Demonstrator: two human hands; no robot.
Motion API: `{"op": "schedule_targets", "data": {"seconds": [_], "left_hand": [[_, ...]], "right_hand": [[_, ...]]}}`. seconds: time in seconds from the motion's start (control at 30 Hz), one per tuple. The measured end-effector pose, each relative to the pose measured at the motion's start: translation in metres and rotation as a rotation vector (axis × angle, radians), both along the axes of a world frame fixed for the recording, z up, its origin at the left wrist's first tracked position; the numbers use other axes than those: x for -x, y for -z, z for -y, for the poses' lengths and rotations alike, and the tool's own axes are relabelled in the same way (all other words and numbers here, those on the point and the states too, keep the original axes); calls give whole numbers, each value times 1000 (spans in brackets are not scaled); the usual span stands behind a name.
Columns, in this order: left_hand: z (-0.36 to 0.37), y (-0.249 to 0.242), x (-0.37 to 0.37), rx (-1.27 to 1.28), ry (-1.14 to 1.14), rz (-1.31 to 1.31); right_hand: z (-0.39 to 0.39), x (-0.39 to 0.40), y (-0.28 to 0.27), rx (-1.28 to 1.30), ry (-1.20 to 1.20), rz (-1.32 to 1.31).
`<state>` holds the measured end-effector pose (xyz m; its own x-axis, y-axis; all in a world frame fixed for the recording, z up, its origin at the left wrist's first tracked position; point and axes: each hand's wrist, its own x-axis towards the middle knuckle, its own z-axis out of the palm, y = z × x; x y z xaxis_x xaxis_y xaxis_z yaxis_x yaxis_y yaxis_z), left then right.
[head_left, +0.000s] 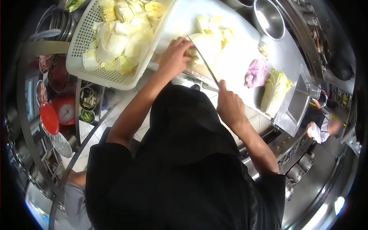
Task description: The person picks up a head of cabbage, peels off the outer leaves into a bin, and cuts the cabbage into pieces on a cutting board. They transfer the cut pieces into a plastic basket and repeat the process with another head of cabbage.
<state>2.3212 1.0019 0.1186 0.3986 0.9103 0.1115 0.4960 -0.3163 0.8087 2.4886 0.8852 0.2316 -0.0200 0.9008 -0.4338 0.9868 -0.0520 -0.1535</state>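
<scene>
My right hand (230, 107) is closed round the handle of a kitchen knife (206, 64), its long blade slanting up and left over the white cutting board (184, 19). My left hand (175, 56), fingers curled, holds a piece of napa cabbage (207, 43) beside the blade; glare blurs its outline. Cut leaves (215, 27) lie just beyond it. To the left, a white perforated basket (132, 78) holds many cut cabbage pieces (115, 42). A whole napa cabbage (274, 92) and a crumpled purple-pink bundle (256, 73) lie to the right.
A steel bowl (269, 19) stands at the board's far right. At left are a red round lid or tray (50, 118), steel bowls of food (89, 97) and a metal rail. Another person (324, 122) is at the right; a grey-clothed person (76, 203) is at lower left.
</scene>
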Motion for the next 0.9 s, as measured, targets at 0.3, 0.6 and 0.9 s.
{"op": "schedule_targets", "data": {"seconds": [0.3, 0.6, 0.9], "left_hand": [[8, -3, 8, -9, 58, -22], [21, 2, 24, -159, 135, -116], [43, -28, -7, -76, 38, 151]], "right_hand": [[-74, 0, 93, 61, -5, -55], [-43, -128, 74, -348, 321, -317], [-31, -162, 84, -655, 465, 29]]}}
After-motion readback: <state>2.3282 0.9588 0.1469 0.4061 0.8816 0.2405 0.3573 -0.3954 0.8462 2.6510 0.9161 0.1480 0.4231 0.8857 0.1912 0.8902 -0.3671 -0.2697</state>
